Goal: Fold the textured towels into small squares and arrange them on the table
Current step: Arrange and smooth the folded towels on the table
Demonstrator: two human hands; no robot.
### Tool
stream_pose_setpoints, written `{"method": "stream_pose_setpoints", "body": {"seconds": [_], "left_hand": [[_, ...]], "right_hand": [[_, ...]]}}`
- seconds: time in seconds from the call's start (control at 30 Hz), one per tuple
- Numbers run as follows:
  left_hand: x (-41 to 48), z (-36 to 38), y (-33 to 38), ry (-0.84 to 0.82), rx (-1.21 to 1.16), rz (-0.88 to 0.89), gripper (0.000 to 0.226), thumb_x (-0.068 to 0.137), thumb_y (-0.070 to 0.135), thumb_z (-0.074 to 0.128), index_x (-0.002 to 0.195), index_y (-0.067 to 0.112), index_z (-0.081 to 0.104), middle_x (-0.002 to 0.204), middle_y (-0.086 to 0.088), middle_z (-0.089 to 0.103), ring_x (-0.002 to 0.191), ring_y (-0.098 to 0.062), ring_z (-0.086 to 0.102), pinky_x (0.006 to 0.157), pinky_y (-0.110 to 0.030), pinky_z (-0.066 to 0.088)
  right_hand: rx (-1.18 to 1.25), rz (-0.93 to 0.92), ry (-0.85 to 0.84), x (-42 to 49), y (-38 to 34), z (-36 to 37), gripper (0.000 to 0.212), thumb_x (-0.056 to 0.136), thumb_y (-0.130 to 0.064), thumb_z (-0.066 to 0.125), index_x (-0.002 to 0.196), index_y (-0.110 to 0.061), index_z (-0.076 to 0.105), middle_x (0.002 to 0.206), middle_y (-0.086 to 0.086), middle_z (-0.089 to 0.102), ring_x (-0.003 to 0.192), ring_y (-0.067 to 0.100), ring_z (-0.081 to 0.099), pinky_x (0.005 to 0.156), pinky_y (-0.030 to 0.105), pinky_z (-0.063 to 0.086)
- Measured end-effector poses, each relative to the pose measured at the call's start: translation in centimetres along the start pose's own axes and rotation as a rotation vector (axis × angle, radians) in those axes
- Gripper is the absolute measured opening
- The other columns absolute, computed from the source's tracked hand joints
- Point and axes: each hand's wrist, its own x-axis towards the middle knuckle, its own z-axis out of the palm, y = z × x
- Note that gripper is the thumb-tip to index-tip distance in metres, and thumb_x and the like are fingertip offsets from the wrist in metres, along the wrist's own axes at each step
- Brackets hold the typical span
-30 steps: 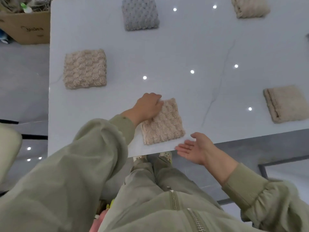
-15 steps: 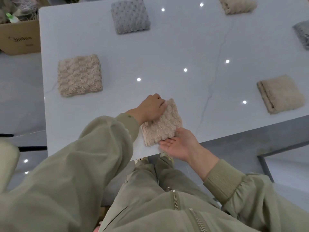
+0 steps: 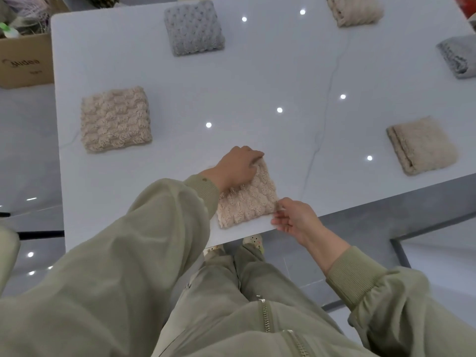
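A folded beige textured towel [image 3: 248, 199] lies at the near edge of the white table [image 3: 257, 86]. My left hand [image 3: 238, 167] presses on its far left corner with curled fingers. My right hand [image 3: 293, 219] pinches its near right corner between thumb and fingers. Other folded squares lie spread out on the table: a beige one [image 3: 115, 119] at the left, a grey one [image 3: 193, 28] at the back, a beige one [image 3: 354, 10] at the far right, a grey one [image 3: 458, 57] at the right edge, and a beige one [image 3: 422, 145] at the near right.
A cardboard box [image 3: 24, 60] with items in it stands on the floor beyond the table's left corner. Grey tiled floor surrounds the table. My legs and shoes [image 3: 253, 240] are under the near edge.
My right hand came up from beside the table edge and took hold of the towel's near right corner. My left hand stayed on the far corner. The camera view shifted a little.
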Motion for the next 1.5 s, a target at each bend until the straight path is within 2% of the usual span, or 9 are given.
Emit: {"method": "stream_pose_setpoints", "body": {"seconds": [0.17,0.3,0.37,0.47,0.57,0.83,1.0,1.23,1.5], "left_hand": [[0.4,0.0,0.0,-0.016,-0.021,-0.014,0.047,0.094,0.015,0.041,0.141,0.017,0.041,0.141,-0.009,0.043,0.129,-0.027,0.038,0.108,-0.039,0.032],[-1.8,-0.2,-1.9,0.391,-0.268,-0.16,0.044,0.095,0.013,0.043,0.139,0.015,0.042,0.144,-0.007,0.04,0.135,-0.024,0.032,0.113,-0.033,0.022],[-4.7,0.2,-2.4,0.635,-0.583,-0.303,0.042,0.098,0.012,0.04,0.14,0.015,0.04,0.144,-0.003,0.038,0.134,-0.016,0.032,0.109,-0.021,0.022],[-8.3,2.8,-1.4,0.767,-0.992,-0.403,0.042,0.101,0.017,0.035,0.143,0.018,0.035,0.145,0.004,0.036,0.133,-0.008,0.033,0.099,-0.011,0.027],[-8.7,5.5,0.1,0.829,-1.13,-0.428,0.042,0.102,0.02,0.034,0.144,0.016,0.032,0.146,0.003,0.035,0.135,-0.009,0.033,0.102,-0.013,0.027],[-8.0,6.3,0.8,0.756,-1.001,-0.373,0.046,0.102,0.017,0.034,0.147,0.011,0.026,0.145,0.009,0.03,0.132,0.002,0.026,0.096,0.006,0.018],[-8.5,6.2,-0.5,0.756,-1.021,-0.374,0.046,0.102,0.016,0.032,0.148,0.012,0.024,0.15,0.006,0.028,0.134,0.001,0.024,0.098,0.005,0.019],[-8.0,6.8,0.3,0.716,-0.918,-0.349,0.05,0.101,0.025,0.034,0.148,0.011,0.024,0.152,0.002,0.027,0.134,0.001,0.024,0.102,0.002,0.017],[-9.3,4.4,-2.6,0.591,-0.154,-0.259,0.066,0.091,0.044,0.028,0.149,0.015,0.02,0.158,-0.002,0.01,0.145,-0.012,0.006,0.117,-0.028,0.005]], "right_hand": [[-0.084,-0.044,0.001,0.9,-0.3,0.6,0.013,0.087,-0.011,0.046,0.077,-0.005,0.053,0.074,0.012,0.055,0.059,0.024,0.055,0.054,0.031,0.042],[-0.161,-0.295,0.093,1.8,-0.6,-0.6,0.01,0.088,-0.017,0.046,0.089,-0.012,0.054,0.091,0.01,0.057,0.079,0.022,0.053,0.072,0.035,0.043],[-0.146,-0.431,0.105,1.8,-1.5,-0.7,0.026,0.095,-0.02,0.045,0.115,-0.01,0.057,0.117,0.004,0.058,0.106,0.018,0.056,0.095,0.036,0.045],[-0.131,-0.596,0.075,1.6,-2.5,0.4,0.038,0.099,-0.017,0.041,0.136,-0.01,0.045,0.135,-0.002,0.049,0.122,0.007,0.043,0.102,0.022,0.033],[-0.151,-0.659,0.029,2.2,-2.4,1.9,0.042,0.099,-0.014,0.04,0.14,-0.011,0.041,0.141,-0.003,0.044,0.126,0.005,0.04,0.101,0.016,0.029],[-0.156,-0.755,-0.021,3.3,-1.7,4.0,0.042,0.097,-0.013,0.043,0.139,-0.014,0.044,0.14,-0.004,0.047,0.128,0.007,0.043,0.11,0.027,0.033],[-0.142,-0.777,0.027,3.8,-1.9,2.6,0.043,0.099,-0.016,0.044,0.141,-0.012,0.041,0.14,-0.005,0.044,0.124,0.002,0.04,0.092,-0.002,0.029],[-0.197,-0.788,0.001,3.1,-1.8,4.3,0.048,0.093,-0.031,0.041,0.139,-0.016,0.044,0.136,-0.009,0.048,0.12,0.0,0.042,0.099,0.006,0.032],[-0.467,-0.891,0.105,2.7,-3.2,2.2,0.044,0.098,-0.023,0.043,0.141,-0.016,0.037,0.152,-0.001,0.029,0.14,0.012,0.024,0.117,0.032,0.019]]}}
